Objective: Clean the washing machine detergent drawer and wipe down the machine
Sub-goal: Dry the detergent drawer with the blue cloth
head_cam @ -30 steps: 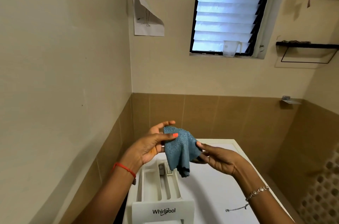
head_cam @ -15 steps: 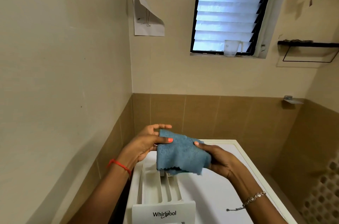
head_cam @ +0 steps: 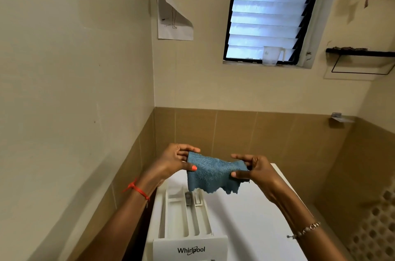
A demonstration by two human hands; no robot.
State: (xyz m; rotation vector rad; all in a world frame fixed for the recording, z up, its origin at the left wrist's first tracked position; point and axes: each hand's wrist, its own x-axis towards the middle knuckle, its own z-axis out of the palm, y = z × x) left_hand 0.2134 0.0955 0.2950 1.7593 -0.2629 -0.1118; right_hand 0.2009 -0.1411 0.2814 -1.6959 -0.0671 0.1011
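A blue-grey cloth [head_cam: 210, 174] is stretched between both hands above the white washing machine [head_cam: 252, 218]. My left hand [head_cam: 178, 159] pinches its left edge and my right hand [head_cam: 254, 168] pinches its right edge; the lower hem hangs loose. Below the cloth, the white detergent drawer [head_cam: 183, 218] is pulled out, with several long compartments and a "Whirlpool" front panel [head_cam: 190, 249] at the bottom of the view. The drawer's far end is partly hidden by the cloth.
A cream wall stands close on the left, with brown tiles [head_cam: 256, 132] behind the machine. A louvred window [head_cam: 269, 10] holds a clear jug [head_cam: 272, 55] on its sill. Dark shelves [head_cam: 361, 52] hang at the right, a paper sheet [head_cam: 173, 19] on the wall.
The cloth hung bunched from my hands a second ago; both hands have since moved apart and spread it out flat between them.
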